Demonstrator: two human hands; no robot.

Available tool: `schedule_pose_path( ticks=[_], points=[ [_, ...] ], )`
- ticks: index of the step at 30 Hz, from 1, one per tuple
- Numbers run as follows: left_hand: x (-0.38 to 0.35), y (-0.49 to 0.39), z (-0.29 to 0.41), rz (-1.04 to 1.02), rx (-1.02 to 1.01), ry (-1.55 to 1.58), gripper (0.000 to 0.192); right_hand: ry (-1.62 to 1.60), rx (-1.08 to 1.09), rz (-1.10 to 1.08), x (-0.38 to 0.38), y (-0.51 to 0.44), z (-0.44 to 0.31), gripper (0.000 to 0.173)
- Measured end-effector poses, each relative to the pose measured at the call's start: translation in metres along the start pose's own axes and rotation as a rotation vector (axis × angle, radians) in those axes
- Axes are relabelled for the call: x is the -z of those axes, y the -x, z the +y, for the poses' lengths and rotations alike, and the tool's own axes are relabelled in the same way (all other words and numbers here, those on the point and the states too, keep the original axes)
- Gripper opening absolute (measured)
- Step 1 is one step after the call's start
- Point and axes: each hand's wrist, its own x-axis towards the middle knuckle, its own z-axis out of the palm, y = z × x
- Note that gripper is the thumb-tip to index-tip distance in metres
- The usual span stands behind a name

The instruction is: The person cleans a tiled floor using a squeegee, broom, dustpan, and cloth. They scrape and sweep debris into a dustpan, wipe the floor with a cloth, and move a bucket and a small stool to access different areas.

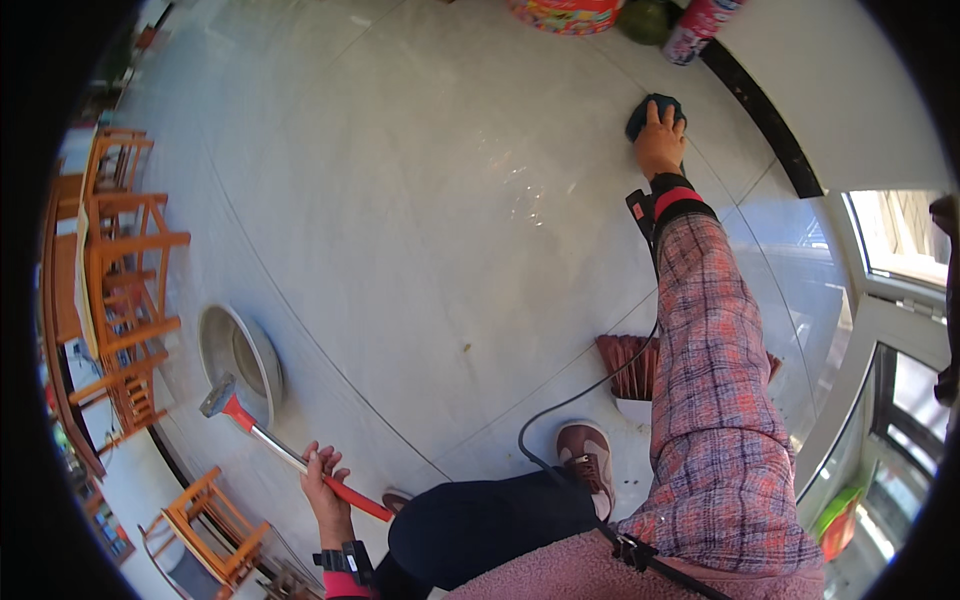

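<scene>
My right hand (660, 141) reaches far out and presses down on a dark teal cloth (646, 114) on the pale tiled floor (420, 225). Much of the cloth is hidden under the palm and fingers. Lower down on the left, my left hand (326, 484) holds a long-handled scraper (281, 448) loosely by its red grip. Its metal shaft leads to a red collar and a broad grey head, raised in front of a metal basin (273, 360) as I see it. Wet-looking glints show on the tiles left of my right arm.
A reddish broom (628, 369) lies partly behind my right sleeve. A colourful tub (566, 15), a dark green round object (645, 21) and a pink spray can (697, 34) stand by the wall. Wooden chairs (135, 244) line the left; a glass door (862, 405) is right. A black cable (540, 415) hangs from my right wrist.
</scene>
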Motion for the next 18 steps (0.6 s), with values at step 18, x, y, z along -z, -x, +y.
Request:
schedule_pose_path(
  ticks=[18],
  points=[
    [0.023,0.006,-0.014,-0.053,-0.073,0.109,0.041,-0.291,1.274,-0.363,0.015,0.342,-0.145,0.052]
  ],
)
